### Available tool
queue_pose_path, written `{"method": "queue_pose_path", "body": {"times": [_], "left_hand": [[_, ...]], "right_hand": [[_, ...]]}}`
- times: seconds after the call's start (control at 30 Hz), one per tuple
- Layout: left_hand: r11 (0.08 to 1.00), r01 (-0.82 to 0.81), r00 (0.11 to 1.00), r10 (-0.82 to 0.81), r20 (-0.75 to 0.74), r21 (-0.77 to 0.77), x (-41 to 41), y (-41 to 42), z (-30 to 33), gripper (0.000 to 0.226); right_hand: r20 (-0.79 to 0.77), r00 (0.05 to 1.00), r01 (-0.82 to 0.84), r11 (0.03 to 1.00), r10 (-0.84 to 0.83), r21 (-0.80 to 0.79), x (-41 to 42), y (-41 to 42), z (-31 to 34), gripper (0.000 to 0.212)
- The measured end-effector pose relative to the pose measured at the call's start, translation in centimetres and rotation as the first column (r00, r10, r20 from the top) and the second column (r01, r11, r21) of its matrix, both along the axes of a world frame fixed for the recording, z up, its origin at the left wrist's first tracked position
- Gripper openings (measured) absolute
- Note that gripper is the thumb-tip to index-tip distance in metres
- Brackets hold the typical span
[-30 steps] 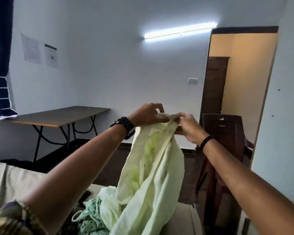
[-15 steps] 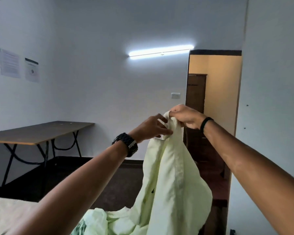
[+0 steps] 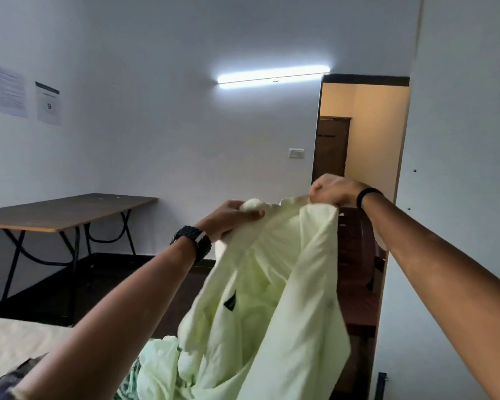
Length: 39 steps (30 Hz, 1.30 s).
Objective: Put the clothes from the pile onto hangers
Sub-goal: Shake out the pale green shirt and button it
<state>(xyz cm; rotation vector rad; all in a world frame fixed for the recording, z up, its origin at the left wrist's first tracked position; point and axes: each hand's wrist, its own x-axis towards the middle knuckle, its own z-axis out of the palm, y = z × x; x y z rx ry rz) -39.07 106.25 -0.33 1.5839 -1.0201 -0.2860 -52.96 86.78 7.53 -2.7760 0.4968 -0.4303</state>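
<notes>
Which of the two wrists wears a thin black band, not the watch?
The right wrist, near the doorway, wears the thin black band. The left wrist wears a bulky black watch instead. Both hands hold the pale green garment.

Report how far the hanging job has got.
Done: nothing visibly hung; no hanger in view. In hand: left hand and right hand grip the pale green cotton shirt, spreading its top edge. Left: hanging it, plus the green patterned garment beneath.
</notes>
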Motion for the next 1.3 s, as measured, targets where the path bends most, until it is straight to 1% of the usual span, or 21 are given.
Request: {"method": "queue_pose_path", "body": {"times": [0.03,0.07,0.1,0.17,0.23,0.3,0.37,0.4,0.47,0.53,0.6,0.7,0.77,0.83,0.87,0.93,1.03,1.1,1.2,1.23,1.3], "left_hand": [[1.0,0.005,1.0,-0.005,-0.02,-0.027,-0.1,0.1,0.6,0.021],[1.0,0.008,1.0,-0.009,-0.022,-0.026,-0.2,0.1,1.2,0.024],[1.0,0.013,1.0,-0.013,-0.01,-0.002,-0.7,0.0,1.9,0.029],[0.998,0.012,0.999,-0.014,0.038,0.057,-1.4,-0.5,3.1,0.042],[0.999,0.011,1.0,-0.011,0.005,0.034,-1.9,-1.2,3.8,0.054],[0.995,-0.091,0.995,0.09,-0.035,-0.039,-1.8,-1.3,4.0,0.065],[0.984,-0.172,0.984,0.174,0.033,-0.044,-1.2,-0.8,3.4,0.074],[0.983,-0.182,0.978,0.184,0.095,-0.021,-0.9,-0.4,2.7,0.069],[0.982,-0.18,0.955,0.161,0.25,0.053,-0.2,0.4,0.6,0.055],[0.966,-0.204,0.901,0.122,0.416,0.159,1.2,0.7,-1.9,0.057],[0.939,-0.233,0.847,0.068,0.527,0.253,2.6,0.8,-4.4,0.061],[0.896,-0.257,0.827,0.008,0.563,0.364,3.3,0.2,-7.4,0.05],[0.893,-0.183,0.882,-0.036,0.47,0.412,2.6,-0.3,-8.8,0.036],[0.915,-0.142,0.919,-0.02,0.394,0.378,2.2,-0.8,-9.9,0.026],[0.915,-0.174,0.917,0.015,0.399,0.364,2.1,-0.8,-10.4,0.022],[0.882,-0.3,0.882,0.111,0.458,0.363,2.2,-0.7,-10.9,0.019],[0.782,-0.483,0.807,0.224,0.546,0.394,3.1,-0.6,-10.7,0.028],[0.75,-0.538,0.78,0.269,0.565,0.386,3.8,-0.3,-9.6,0.033],[0.757,-0.58,0.752,0.355,0.555,0.3,4.1,0.2,-6.6,0.029],[0.772,-0.59,0.733,0.39,0.557,0.236,3.9,0.4,-5.5,0.027],[0.804,-0.592,0.686,0.461,0.563,0.062,3.4,0.9,-3.2,0.027]], "right_hand": [[-0.101,0.995,-0.009,1.0,0.009,0.0,-0.2,0.3,-0.3,0.019],[-0.145,0.987,-0.063,0.996,0.073,0.07,-0.1,0.7,-0.7,0.036],[-0.138,0.974,-0.153,0.973,0.178,0.171,0.0,1.6,-0.9,0.05],[-0.062,0.933,-0.312,0.885,0.353,0.346,0.8,3.5,-1.3,0.064],[0.018,0.919,-0.366,0.836,0.394,0.408,1.8,4.9,-1.7,0.06],[0.117,0.924,-0.38,0.835,0.365,0.398,2.3,5.6,-1.7,0.049],[0.204,0.889,-0.457,0.793,0.409,0.403,2.4,5.7,-1.4,0.041],[0.224,0.869,-0.494,0.79,0.44,0.362,2.5,5.6,-1.2,0.036],[0.217,0.851,-0.516,0.837,0.478,0.181,2.3,5.5,-0.6,0.024],[0.203,0.864,-0.472,0.881,0.461,0.008,2.2,5.2,0.0,0.024],[0.16,0.895,-0.41,0.909,0.416,-0.072,2.2,4.7,0.5,0.023],[0.07,0.923,-0.37,0.922,0.379,-0.118,1.7,4.8,1.0,0.025],[0.023,0.936,-0.338,0.918,0.35,-0.207,1.8,4.7,1.0,0.031],[-0.006,0.949,-0.302,0.9,0.317,-0.313,1.9,4.2,1.0,0.026],[-0.009,0.957,-0.273,0.893,0.289,-0.357,1.9,3.8,0.9,0.022],[0.0,0.973,-0.211,0.89,0.23,-0.404,1.4,2.9,0.7,0.019],[0.017,0.985,-0.147,0.878,0.174,-0.455,0.7,1.6,0.3,0.022],[0.029,0.988,-0.12,0.873,0.151,-0.472,0.7,0.8,0.0,0.02],[0.065,0.99,-0.081,0.89,0.123,-0.449,0.8,0.2,-0.1,0.008],[0.068,0.989,-0.091,0.901,0.132,-0.424,0.7,0.1,0.0,0.015],[0.032,0.984,-0.151,0.924,0.173,-0.352,0.3,0.4,0.3,0.042]]}}
